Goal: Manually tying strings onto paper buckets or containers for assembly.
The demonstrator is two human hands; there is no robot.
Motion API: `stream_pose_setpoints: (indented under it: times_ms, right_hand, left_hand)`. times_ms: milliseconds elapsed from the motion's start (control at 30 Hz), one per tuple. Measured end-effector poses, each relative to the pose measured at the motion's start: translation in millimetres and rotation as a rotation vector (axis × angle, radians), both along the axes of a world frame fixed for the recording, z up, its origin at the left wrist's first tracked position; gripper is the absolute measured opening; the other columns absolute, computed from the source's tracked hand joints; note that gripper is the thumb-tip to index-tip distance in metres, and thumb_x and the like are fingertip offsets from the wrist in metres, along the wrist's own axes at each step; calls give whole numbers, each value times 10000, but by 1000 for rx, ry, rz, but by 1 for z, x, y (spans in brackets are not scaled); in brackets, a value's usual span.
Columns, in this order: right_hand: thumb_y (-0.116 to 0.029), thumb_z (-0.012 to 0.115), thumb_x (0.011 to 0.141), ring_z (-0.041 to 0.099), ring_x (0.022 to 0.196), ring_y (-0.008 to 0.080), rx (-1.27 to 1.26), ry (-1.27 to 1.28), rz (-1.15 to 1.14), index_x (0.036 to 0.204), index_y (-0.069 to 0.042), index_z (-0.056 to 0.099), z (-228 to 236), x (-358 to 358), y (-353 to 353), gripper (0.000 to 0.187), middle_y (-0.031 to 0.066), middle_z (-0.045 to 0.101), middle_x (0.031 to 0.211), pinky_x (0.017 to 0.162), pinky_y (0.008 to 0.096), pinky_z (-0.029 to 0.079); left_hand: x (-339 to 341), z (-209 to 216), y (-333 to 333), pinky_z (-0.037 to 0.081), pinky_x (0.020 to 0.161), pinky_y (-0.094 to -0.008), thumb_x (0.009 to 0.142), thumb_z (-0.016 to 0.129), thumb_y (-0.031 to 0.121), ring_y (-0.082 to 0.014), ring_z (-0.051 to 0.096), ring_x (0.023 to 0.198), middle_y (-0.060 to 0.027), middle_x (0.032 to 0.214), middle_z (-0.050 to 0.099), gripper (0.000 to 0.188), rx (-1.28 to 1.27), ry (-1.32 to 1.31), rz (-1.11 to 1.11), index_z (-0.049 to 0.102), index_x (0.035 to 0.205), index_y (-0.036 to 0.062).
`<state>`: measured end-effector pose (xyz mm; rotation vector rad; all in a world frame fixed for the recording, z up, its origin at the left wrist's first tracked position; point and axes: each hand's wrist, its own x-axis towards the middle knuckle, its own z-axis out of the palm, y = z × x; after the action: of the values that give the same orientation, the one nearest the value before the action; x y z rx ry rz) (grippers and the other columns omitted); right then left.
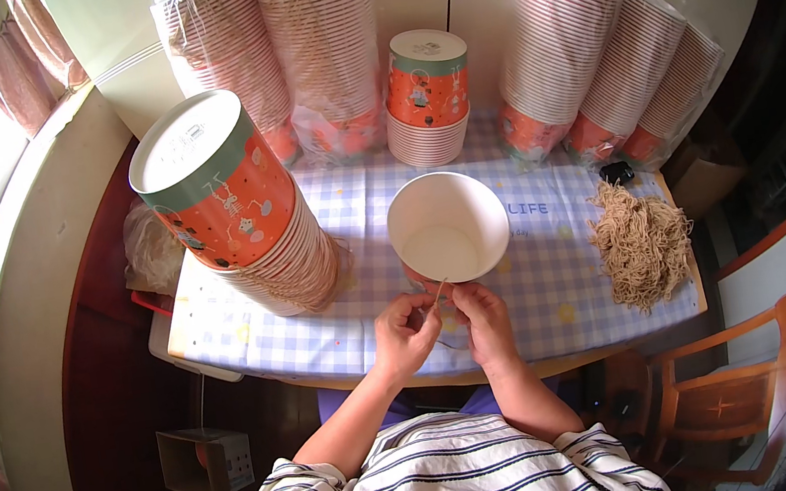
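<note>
A white-lined paper bucket [446,223] stands mouth up on the table in front of me, its orange outside just showing below the near rim. Against its near side, my left hand [404,336] pinches a thin tan cord [439,291]. My right hand [485,323] is closed beside it, fingertips at the bucket's near wall and the cord; what exactly they grip is partly hidden. To the left rises a tall stack of upside-down orange and green paper buckets [241,201], with tan cords hanging round its lower rims. A loose heap of tan cord [644,245] lies at the table's right end.
A shorter bucket stack [427,90] stands behind the open one. Plastic-wrapped bucket stacks [326,54] line the back left, and more wrapped stacks [564,31] the back right. A checked cloth [555,253] covers the table. A wooden chair [725,390] is at lower right, a cardboard box [208,462] lower left.
</note>
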<state>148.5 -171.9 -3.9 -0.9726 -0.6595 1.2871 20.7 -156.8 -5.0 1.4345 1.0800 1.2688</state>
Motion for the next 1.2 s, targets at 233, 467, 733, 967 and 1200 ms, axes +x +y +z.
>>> stream_pose_setpoints:
  times_ms: [233,467,733,967,1200]
  right_hand:
    - [-215,659,851,450,665,32,-14,-34,97,865,-53,639,-11,1,-2,164,-43,601,775,581,182,330]
    - [-137,656,852,458,685,3,52,-151,-10,850,-21,626,-6,-3,-1,119,-41,598,769,625,183,380]
    - [-80,601,882,572,781,84,133,-184,13,849,8,606,-6,0,-2,94,54,645,892,730,225,466]
    - [-71,574,897,596,831,125,77,-92,53,891,25,606,5,-1,-2,102,76,638,919,796,256,482]
    - [-93,612,878,553,770,64,106,-201,4,860,0,614,-9,1,-1,95,18,620,857,712,206,440]
  left_hand:
    - [2,-10,2,396,504,-207,790,636,40,-50,476,557,-21,719,562,100,4,-80,-22,638,879,-4]
    - [-3,-6,-1,413,562,-197,805,631,56,-42,497,618,-11,777,582,156,-46,-252,-93,633,942,-19]
    - [-10,-9,7,433,616,-203,914,566,126,-59,507,674,-60,916,663,207,-242,-167,-243,620,1055,-16]
    - [-11,-8,7,423,614,-196,909,572,129,-56,503,678,-32,866,655,218,-282,-299,-286,626,1067,-12]
    - [-3,8,6,450,694,-207,902,565,66,-64,546,800,-68,1039,636,255,-187,-395,-335,581,1138,-28]
